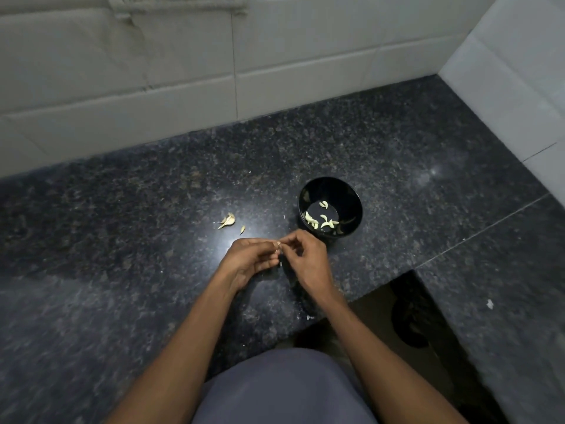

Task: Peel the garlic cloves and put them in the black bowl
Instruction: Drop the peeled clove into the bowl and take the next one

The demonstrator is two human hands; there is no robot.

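A black bowl (330, 191) stands on the dark granite counter, with several peeled pale cloves (321, 221) lying in its bottom. Just in front of it and to the left, my left hand (252, 260) and my right hand (308, 258) meet fingertip to fingertip. Both pinch a small garlic clove (278, 243), of which only a pale tip shows between the fingers. On the counter to the left lie a few unpeeled garlic cloves (227, 221) and one small piece (242, 229).
The granite counter (122, 228) runs to a white tiled wall at the back and right. A cut-out in the counter's front edge (397, 307) opens to the floor at my right. Tiny white skin scraps (309, 317) lie near that edge.
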